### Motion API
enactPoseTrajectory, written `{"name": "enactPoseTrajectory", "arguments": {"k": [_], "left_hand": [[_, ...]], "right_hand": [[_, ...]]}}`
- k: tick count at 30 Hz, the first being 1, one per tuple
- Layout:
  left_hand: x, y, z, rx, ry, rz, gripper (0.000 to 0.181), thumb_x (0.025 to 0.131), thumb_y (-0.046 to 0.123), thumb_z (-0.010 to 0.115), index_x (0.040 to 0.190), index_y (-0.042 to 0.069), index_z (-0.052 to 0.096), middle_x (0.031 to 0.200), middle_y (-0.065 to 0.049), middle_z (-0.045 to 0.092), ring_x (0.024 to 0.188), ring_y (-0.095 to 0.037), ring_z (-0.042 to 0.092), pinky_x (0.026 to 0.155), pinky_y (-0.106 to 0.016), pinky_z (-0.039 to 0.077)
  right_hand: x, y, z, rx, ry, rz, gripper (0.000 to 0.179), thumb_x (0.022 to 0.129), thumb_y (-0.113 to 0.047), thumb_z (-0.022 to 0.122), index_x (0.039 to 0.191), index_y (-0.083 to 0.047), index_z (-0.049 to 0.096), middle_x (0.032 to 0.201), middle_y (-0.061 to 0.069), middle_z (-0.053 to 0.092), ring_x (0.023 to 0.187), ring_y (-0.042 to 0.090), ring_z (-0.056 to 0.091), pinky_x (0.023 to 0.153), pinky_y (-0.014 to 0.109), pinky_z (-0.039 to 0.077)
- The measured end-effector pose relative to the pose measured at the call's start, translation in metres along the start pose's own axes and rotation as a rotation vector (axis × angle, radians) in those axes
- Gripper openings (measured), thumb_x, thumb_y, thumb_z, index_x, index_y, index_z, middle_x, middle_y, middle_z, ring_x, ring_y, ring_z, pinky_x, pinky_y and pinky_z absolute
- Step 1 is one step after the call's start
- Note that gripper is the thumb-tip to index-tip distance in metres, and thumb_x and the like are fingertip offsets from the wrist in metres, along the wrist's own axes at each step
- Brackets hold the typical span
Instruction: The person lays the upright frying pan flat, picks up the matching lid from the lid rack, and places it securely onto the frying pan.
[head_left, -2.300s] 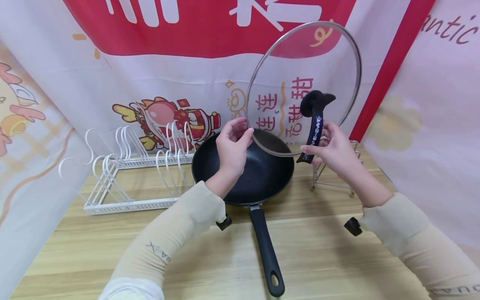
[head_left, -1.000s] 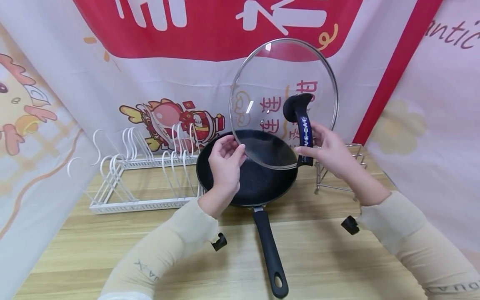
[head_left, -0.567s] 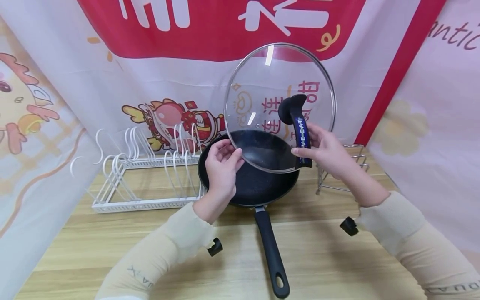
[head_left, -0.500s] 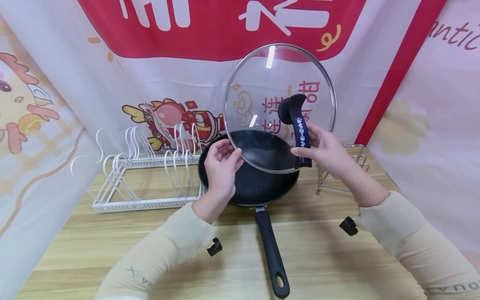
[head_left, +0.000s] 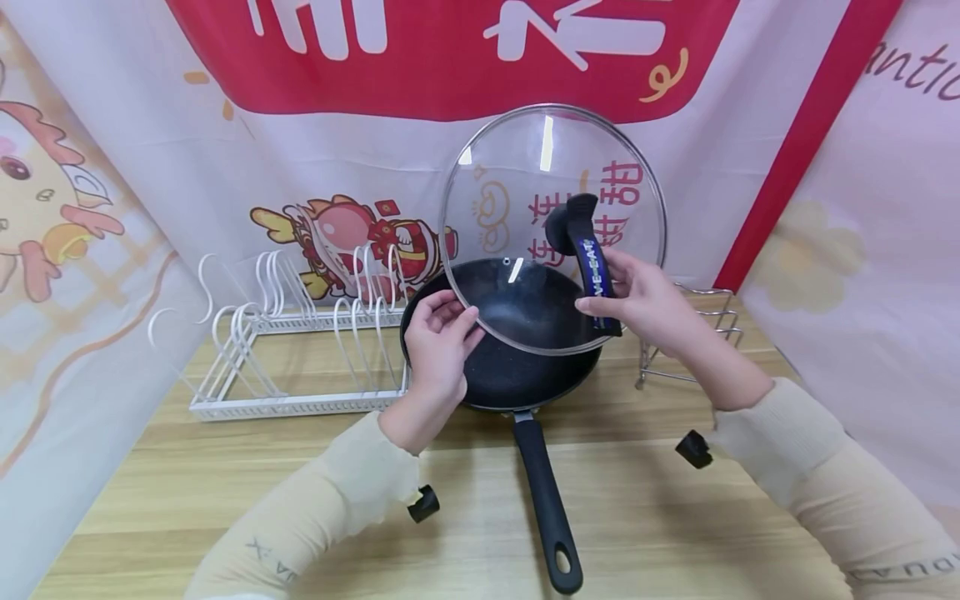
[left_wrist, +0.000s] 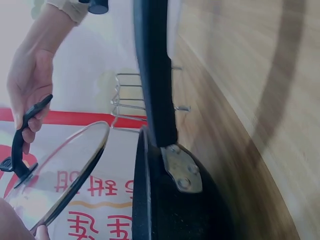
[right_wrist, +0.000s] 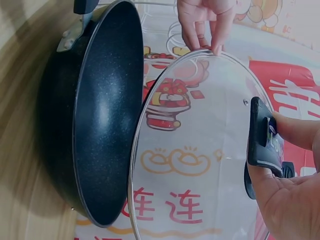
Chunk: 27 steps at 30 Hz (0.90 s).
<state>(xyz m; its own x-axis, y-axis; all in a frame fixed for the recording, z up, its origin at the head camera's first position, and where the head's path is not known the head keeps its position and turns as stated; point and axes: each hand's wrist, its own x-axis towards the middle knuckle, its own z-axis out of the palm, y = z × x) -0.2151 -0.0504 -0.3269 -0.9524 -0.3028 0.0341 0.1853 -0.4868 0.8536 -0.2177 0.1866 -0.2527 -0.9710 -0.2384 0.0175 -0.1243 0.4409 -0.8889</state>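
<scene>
A round glass lid (head_left: 495, 200) with a metal rim is held tilted above a black frying pan (head_left: 517, 375). My right hand (head_left: 645, 300) grips the lid's black handle (head_left: 581, 237), thumb on the near side and fingers behind. My left hand (head_left: 442, 342) pinches the rim at the lower left between thumb and fingers; the right wrist view shows those fingertips (right_wrist: 216, 42) at the rim. In the right wrist view the lid's edge overlaps the side of the pan (right_wrist: 107, 120). The pan's long handle (head_left: 547, 500) points toward me.
A white dish rack (head_left: 300, 407) with upright wire loops stands left of the pan. Behind the pan's right side is a metal wire rack (head_left: 720, 321), partly hidden by my right arm. A printed cloth (head_left: 420, 167) hangs behind the wooden table (head_left: 637, 517).
Held by both hands, the lid has come down and to the left, leaning back more over the pan. The pan stays put while the head view shifts slightly.
</scene>
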Motion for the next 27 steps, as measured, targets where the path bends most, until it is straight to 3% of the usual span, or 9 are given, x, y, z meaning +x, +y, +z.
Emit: {"name": "enactPoseTrajectory", "arguments": {"k": [7,22,27], "left_hand": [[-0.001,0.005,-0.005,-0.002,0.047,-0.053,0.026,0.092,-0.015,0.065,0.108,0.005,0.060,0.093,-0.004,0.057,0.083,-0.012,0.060,0.067,-0.032,0.060],[-0.002,0.005,-0.017,0.000,0.093,-0.107,0.021,0.092,-0.013,0.067,0.107,0.001,0.061,0.095,-0.005,0.058,0.086,-0.012,0.062,0.084,-0.042,0.060],[-0.003,0.007,-0.018,-0.014,0.092,-0.118,0.021,0.092,-0.014,0.067,0.104,0.003,0.061,0.094,-0.004,0.057,0.085,-0.012,0.063,0.081,-0.040,0.060]], "right_hand": [[0.002,-0.003,0.004,-0.030,-0.015,0.018,0.085,0.096,-0.013,0.073,0.162,-0.002,0.021,0.152,0.025,0.046,0.134,0.040,0.051,0.107,0.051,0.045],[0.004,-0.006,0.010,-0.039,-0.062,0.014,0.085,0.095,-0.014,0.075,0.161,0.000,0.022,0.154,0.026,0.041,0.136,0.041,0.049,0.105,0.052,0.046],[0.005,-0.009,0.009,-0.043,-0.080,0.024,0.087,0.096,-0.015,0.075,0.162,0.000,0.020,0.158,0.025,0.037,0.139,0.040,0.046,0.105,0.052,0.046]]}}
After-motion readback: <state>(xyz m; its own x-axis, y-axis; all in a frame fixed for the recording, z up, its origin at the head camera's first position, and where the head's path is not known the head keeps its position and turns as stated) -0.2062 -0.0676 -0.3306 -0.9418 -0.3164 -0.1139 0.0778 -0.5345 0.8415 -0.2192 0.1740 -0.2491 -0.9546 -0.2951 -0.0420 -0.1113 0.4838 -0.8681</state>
